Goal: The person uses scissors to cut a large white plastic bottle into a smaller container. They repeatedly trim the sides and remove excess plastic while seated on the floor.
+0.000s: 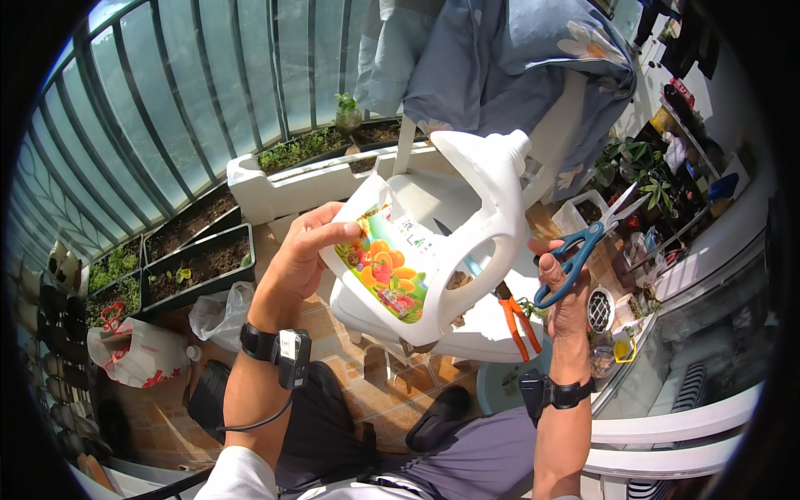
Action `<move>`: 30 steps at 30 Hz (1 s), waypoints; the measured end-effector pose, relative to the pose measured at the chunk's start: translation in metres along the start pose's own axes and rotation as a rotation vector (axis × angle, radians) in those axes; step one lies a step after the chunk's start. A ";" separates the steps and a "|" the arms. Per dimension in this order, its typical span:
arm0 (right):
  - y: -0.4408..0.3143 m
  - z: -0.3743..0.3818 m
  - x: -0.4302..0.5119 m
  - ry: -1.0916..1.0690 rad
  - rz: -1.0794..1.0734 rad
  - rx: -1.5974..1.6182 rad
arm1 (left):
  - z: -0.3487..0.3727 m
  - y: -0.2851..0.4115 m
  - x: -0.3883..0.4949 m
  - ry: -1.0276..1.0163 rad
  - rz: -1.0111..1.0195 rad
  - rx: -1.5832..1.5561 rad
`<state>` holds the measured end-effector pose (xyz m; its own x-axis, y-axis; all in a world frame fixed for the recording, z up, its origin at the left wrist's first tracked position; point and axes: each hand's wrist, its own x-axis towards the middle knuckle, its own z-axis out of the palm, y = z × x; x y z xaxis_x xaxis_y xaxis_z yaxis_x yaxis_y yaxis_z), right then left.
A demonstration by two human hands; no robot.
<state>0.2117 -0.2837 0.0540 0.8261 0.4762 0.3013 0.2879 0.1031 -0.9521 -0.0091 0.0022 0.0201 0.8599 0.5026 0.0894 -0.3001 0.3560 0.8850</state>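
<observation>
My left hand point(307, 256) grips the rim of a white plastic jug point(500, 206) with a printed fruit label point(384, 265), thumb over the edge. The jug is tilted, and a large piece has been cut out between its label side and its screw-thread neck. Its loop handle faces my right side. In my right hand point(565, 294) is a pair of scissors point(584, 244) with blue handles, held apart from the jug. The blades point away from me and are slightly spread. Behind the jug, orange-handled pruning shears point(519, 325) lie on a white plastic chair point(494, 347).
Blue flowered fabric point(475, 62) drapes over the chair's back. Soil-filled planters point(200, 269) and a white foam box point(312, 181) line the railing point(206, 81). A plastic bag point(222, 312) and a printed bag point(140, 353) stand left; a light-blue basin point(497, 381) sits below. Potted plants point(631, 165) stand right.
</observation>
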 end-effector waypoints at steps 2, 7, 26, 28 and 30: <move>0.011 0.006 -0.005 -0.063 0.085 0.100 | 0.004 -0.001 0.000 -0.061 -0.057 0.018; 0.039 0.030 -0.025 -0.056 0.231 0.459 | 0.017 -0.013 0.001 0.020 -0.073 0.013; 0.024 0.009 -0.037 -0.126 -0.182 -0.112 | 0.040 -0.025 -0.010 0.128 0.176 -0.117; 0.010 0.009 -0.050 -0.219 -0.067 -0.204 | 0.027 -0.013 -0.010 0.119 0.161 -0.022; -0.007 0.007 -0.057 -0.402 -0.035 -0.465 | 0.019 -0.004 -0.010 0.093 0.081 0.008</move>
<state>0.1594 -0.3052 0.0428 0.5908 0.7810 0.2024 0.5677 -0.2241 -0.7921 -0.0091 -0.0192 0.0239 0.7909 0.6005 0.1180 -0.3631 0.3052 0.8804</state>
